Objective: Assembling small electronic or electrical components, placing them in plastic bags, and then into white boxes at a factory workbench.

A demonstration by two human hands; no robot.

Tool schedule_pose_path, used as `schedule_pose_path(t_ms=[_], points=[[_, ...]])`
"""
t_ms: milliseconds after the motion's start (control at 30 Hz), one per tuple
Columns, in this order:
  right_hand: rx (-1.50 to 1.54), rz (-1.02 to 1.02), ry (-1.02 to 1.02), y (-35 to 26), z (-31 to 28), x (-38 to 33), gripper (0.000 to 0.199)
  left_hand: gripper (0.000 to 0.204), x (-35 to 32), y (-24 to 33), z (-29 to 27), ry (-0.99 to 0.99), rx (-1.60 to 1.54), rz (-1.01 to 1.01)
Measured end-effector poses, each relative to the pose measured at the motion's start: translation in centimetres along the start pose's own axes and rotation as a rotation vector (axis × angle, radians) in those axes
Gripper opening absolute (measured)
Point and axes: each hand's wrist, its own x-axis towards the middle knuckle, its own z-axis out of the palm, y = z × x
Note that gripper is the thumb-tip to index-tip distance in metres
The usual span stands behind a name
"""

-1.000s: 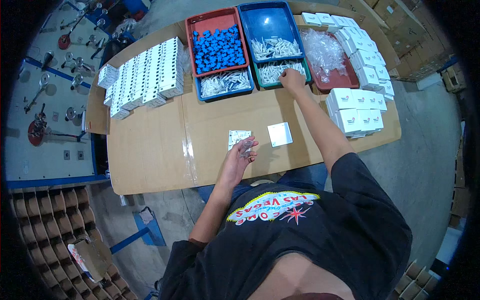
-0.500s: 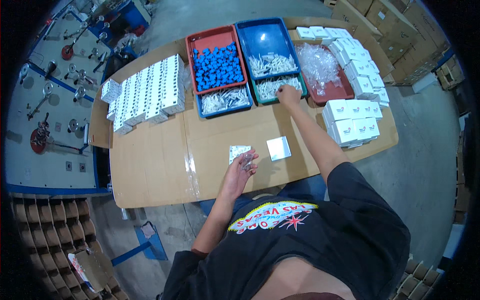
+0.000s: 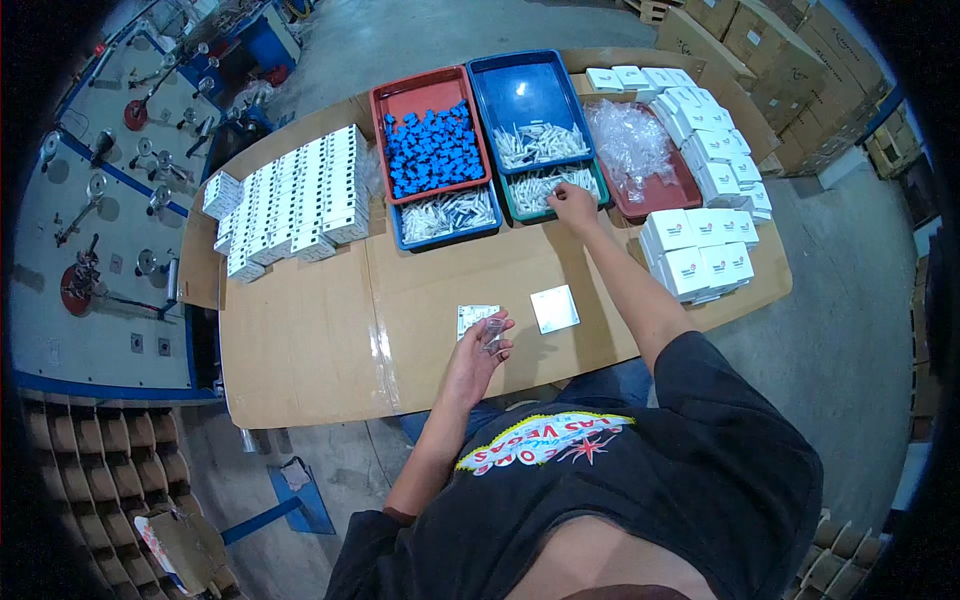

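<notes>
My left hand point(image 3: 470, 366), fingers curled, holds a small clear plastic piece point(image 3: 492, 336) above the near part of the table. Just beyond it lies a white printed card or box panel point(image 3: 475, 318), partly covered by the fingers. To its right is a flat white square plate point(image 3: 555, 310). My right hand point(image 3: 574, 208) reaches to the front of a green tray point(image 3: 518, 214) full of small white plastic parts point(image 3: 530, 192). Its fingertips are pinched together over those parts; whatever is between them is too small to make out.
A red tray point(image 3: 391, 100) of blue parts overlaps a blue tray point(image 3: 408, 243) of white parts. Behind the green tray stands another blue tray point(image 3: 520, 75). A dark red tray point(image 3: 690, 195) holds clear plastic bags. White boxes are stacked left point(image 3: 300, 190) and right point(image 3: 695, 245) on the cardboard-covered table point(image 3: 300, 350).
My right hand's fingers have shifted slightly left and nearer within the green tray, drawing together. The left hand still holds the clear piece. The whole view has tipped a little.
</notes>
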Motion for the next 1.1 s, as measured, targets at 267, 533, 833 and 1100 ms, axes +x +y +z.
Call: schedule_pose_path(t_ms=[267,533,833,1100], points=[[0.174,-0.098,0.243,2.5,1.4,1.2,0.028,0.050,-0.1,0.2,0.5,0.006,0.005,0.002],[0.621,0.137,-0.024,1.2,-0.7,-0.2,0.023,0.052,-0.7,0.0,0.3,0.029,-0.051,0.020],[1.068,0.168,-0.331,-8.5,-9.7,-13.0,0.021,0.053,-1.2,3.0,2.8,-0.047,-0.123,0.110],[0.953,-0.001,-0.449,-12.9,-12.6,-18.3,0.017,0.055,-0.8,3.3,4.0,-0.093,-0.084,0.086]])
